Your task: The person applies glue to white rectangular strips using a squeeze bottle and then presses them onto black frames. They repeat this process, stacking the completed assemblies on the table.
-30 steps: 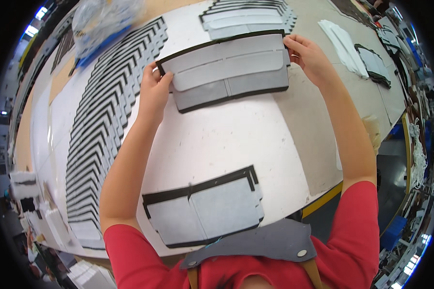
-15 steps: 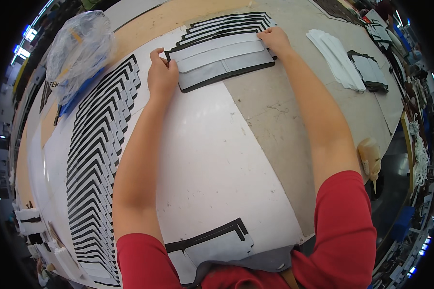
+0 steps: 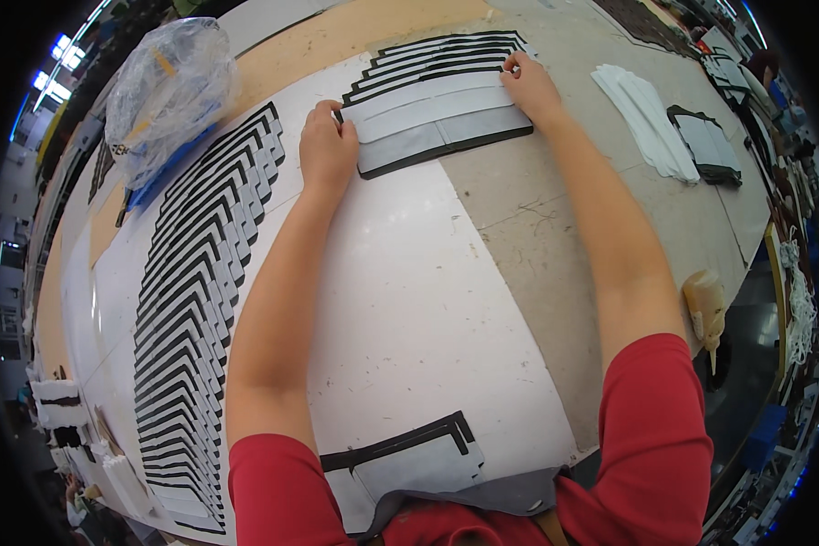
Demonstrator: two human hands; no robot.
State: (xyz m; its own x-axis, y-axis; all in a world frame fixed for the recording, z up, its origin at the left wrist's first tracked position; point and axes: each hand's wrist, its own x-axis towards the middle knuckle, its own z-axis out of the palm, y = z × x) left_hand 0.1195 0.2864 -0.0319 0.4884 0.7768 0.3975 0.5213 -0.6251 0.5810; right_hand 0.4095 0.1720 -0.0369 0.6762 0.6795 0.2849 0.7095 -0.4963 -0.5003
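A light grey, pocket-like fabric panel (image 3: 464, 129) with black edging lies at the front of a short overlapping row of similar panels (image 3: 446, 56), at the far middle of the table. My left hand (image 3: 328, 144) is closed at its left edge, fingertips curled over the upper left corner. At the upper right corner, my right hand (image 3: 530, 86) pinches the edge between thumb and fingers. Part of each gripped corner is hidden by the fingers. Close to my body lie more black-edged grey pieces (image 3: 409, 469), partly covered by my apron.
A long fanned row of black-edged panels (image 3: 191, 318) runs down the left. Behind it sits a clear plastic bag (image 3: 168, 100) on something blue. To the right are white strips (image 3: 644, 123), a dark-edged bundle (image 3: 706, 146) and a yellowish squeeze bottle (image 3: 704, 309) by the table edge.
The whole view has shifted slightly. The panel now looks flatter against the row. My left fingers have closed in over its upper left corner; my right hand stays at the other corner.
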